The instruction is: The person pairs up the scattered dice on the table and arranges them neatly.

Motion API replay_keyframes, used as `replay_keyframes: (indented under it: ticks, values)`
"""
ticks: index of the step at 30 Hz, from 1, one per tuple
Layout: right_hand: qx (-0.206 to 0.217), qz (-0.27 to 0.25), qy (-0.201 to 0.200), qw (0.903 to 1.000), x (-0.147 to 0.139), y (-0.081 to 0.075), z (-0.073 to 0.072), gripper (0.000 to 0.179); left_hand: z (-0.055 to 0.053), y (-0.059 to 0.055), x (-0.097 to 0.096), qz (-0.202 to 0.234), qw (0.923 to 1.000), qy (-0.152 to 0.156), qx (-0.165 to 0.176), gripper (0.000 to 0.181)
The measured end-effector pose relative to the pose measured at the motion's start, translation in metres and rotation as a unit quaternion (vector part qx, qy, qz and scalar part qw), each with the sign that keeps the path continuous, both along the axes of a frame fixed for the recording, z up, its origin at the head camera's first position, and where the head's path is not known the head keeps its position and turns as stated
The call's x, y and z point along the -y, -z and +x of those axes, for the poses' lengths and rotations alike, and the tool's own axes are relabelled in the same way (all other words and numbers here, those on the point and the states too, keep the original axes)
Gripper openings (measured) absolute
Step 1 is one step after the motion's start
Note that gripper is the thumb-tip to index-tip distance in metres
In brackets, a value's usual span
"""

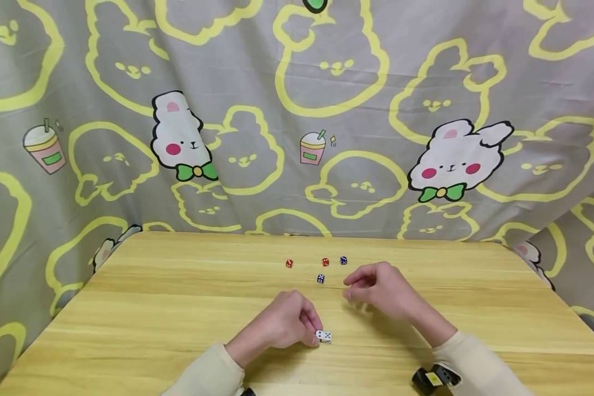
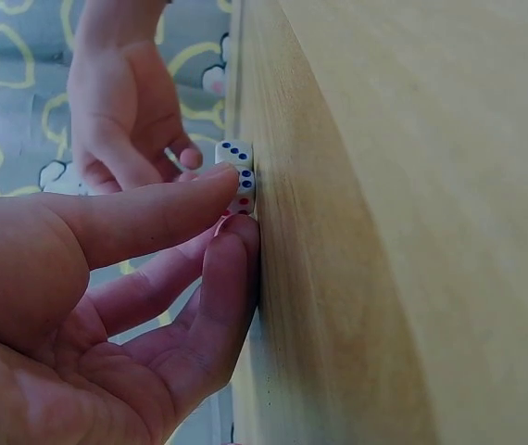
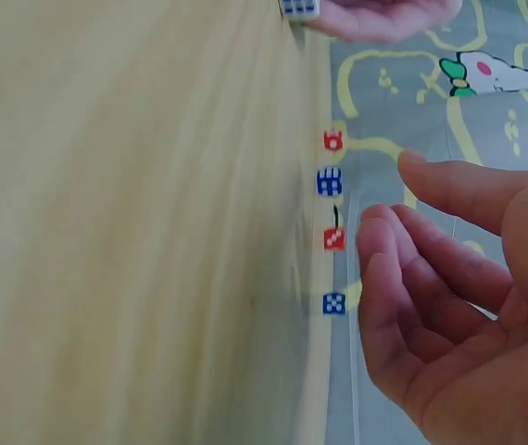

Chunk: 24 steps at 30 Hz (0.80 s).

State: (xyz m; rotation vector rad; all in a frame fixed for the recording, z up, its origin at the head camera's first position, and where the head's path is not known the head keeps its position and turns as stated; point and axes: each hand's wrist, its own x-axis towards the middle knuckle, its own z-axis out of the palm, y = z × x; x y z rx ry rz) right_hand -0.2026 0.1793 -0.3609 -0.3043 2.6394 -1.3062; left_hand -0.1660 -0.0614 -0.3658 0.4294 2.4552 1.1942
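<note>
Near the front middle of the table, my left hand (image 1: pixel 288 322) pinches a white die (image 1: pixel 319 334) between thumb and fingers. A second white die (image 1: pixel 328 336) sits against it on the right, its top showing several dark pips. In the left wrist view the thumb partly covers the pinched die (image 2: pixel 246 178), and the other white die (image 2: pixel 233 152) is just beyond. My right hand (image 1: pixel 382 289) hovers over the table to the right, its fingers loosely bent, the thumb apart and nothing held. Closest to it are a blue die (image 1: pixel 320 279) and another blue die (image 1: pixel 344 260).
Farther back on the wooden table (image 1: pixel 178 308) lie a red die (image 1: pixel 289 263) and another red die (image 1: pixel 325 262), apart from each other. A grey patterned curtain (image 1: pixel 257 82) hangs behind the table's back edge. A black device (image 1: pixel 428 379) is strapped at the right sleeve.
</note>
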Motion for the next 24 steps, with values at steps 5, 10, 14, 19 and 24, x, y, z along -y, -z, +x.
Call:
replay_keyframes:
  ticks: [5, 10, 14, 19, 24]
  values:
    - [-0.03, 0.023, 0.024, 0.999, -0.003, -0.003, -0.014, 0.023, 0.0, 0.001, 0.002, 0.006, 1.0, 0.004, -0.006, 0.022]
    - [-0.04, 0.04, 0.038, 0.9977, -0.006, -0.007, -0.026, 0.025, -0.001, 0.0, 0.002, 0.008, 0.9999, 0.007, -0.006, 0.022]
    - [-0.037, 0.041, 0.046, 0.9974, -0.005, -0.008, -0.032, 0.026, -0.001, -0.001, 0.002, 0.006, 1.0, 0.006, -0.003, 0.022]
    - [-0.03, 0.046, 0.055, 0.997, -0.005, -0.003, -0.041, 0.024, 0.0, 0.0, 0.002, 0.008, 1.0, 0.006, -0.001, 0.022]
    - [-0.029, 0.049, 0.052, 0.997, -0.007, 0.002, -0.05, 0.021, 0.0, 0.001, 0.002, 0.009, 0.9999, 0.008, -0.003, 0.022]
